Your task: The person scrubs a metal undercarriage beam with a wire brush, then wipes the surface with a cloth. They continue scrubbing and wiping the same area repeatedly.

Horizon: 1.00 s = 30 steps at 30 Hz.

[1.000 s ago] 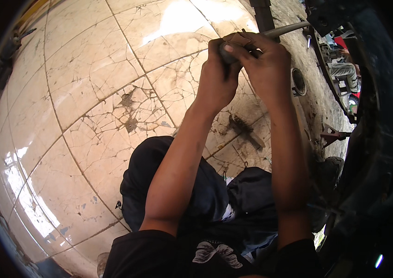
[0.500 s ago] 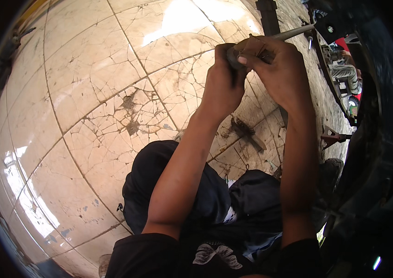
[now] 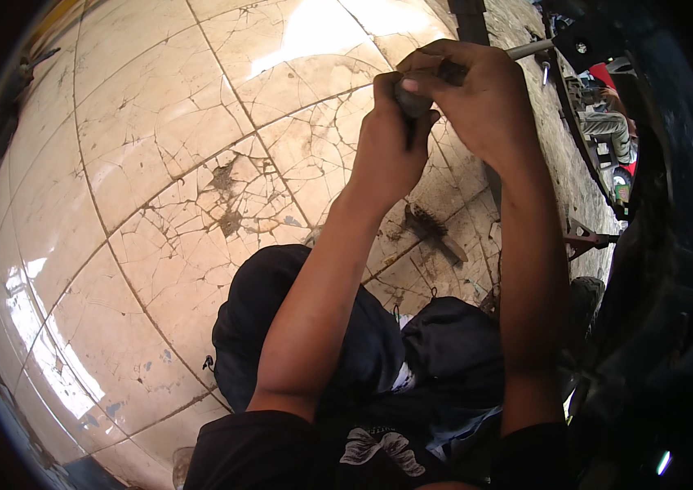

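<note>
A dark grey, rounded piece (image 3: 413,101) sits in my left hand (image 3: 391,147), whose fingers are closed around it; its exact kind cannot be told. My right hand (image 3: 485,102) bends over from the other side, its thumb tip against the top of the piece and its fingers curled. What lies inside those fingers is hidden. On the tiles below my hands lies a brush (image 3: 434,233) with dark bristles and a flat handle. A pale metal rod (image 3: 530,49) runs behind my right hand to a dark bracket (image 3: 579,46).
Cracked beige floor tiles (image 3: 159,122) spread out left and ahead. A dark upright bar (image 3: 469,23) stands beyond my hands. Dark vehicle parts (image 3: 665,245) fill the right side, near a reddish metal stand (image 3: 581,237). Another person's grey-clad leg (image 3: 608,126) shows at far right.
My right hand has risen slightly and turned over the grey piece. The folded brown sheet that showed in its fingers is out of sight. My left hand has barely moved.
</note>
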Tool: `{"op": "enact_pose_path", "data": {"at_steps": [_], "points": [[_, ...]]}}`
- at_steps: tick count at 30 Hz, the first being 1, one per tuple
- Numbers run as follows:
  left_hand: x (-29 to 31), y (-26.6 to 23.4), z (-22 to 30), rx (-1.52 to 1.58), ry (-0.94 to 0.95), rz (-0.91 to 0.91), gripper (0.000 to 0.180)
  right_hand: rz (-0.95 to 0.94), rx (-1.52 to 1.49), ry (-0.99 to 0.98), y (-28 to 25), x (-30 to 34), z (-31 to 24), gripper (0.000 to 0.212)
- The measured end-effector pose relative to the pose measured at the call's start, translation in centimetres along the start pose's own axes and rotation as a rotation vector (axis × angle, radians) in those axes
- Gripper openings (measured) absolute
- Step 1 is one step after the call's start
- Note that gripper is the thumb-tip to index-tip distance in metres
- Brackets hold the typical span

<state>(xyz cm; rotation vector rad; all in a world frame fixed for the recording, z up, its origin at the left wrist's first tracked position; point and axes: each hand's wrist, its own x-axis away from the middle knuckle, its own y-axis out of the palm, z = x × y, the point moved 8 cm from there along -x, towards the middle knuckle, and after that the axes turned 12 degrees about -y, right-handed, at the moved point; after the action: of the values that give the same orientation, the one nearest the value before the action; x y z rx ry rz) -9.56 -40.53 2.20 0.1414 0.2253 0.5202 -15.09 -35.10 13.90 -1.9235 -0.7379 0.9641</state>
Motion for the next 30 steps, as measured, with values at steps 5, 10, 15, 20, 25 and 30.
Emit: {"op": "enact_pose_path", "data": {"at_steps": [5, 10, 15, 20, 25, 30], "points": [[0.0, -0.3, 0.1, 0.017, -0.002, -0.005, 0.047, -0.104, 0.029, 0.025, -0.3, 0.5, -1.0, 0.011], [-0.1, -0.2, -0.2, -0.046, -0.119, -0.057, 0.044, -0.042, 0.065, -0.038, -0.1, -0.6, -0.8, 0.011], [0.0, -0.2, -0.4, -0.007, -0.075, -0.057, 0.042, -0.078, 0.121, -0.072, -0.7, 0.4, -1.9, 0.011], [0.0, -0.1, -0.2, -0.023, -0.055, -0.046, 0.043, -0.168, 0.119, -0.023, -1.0, 0.1, -1.0, 0.013], [-0.2, -0.2, -0.3, -0.014, -0.065, -0.029, 0.045, -0.055, 0.06, -0.033, -0.1, -0.4, 0.1, 0.014], [-0.3, -0.3, -0.3, -0.016, -0.063, -0.049, 0.046, -0.13, 0.053, -0.06, -0.1, -0.2, -0.4, 0.014]]}}
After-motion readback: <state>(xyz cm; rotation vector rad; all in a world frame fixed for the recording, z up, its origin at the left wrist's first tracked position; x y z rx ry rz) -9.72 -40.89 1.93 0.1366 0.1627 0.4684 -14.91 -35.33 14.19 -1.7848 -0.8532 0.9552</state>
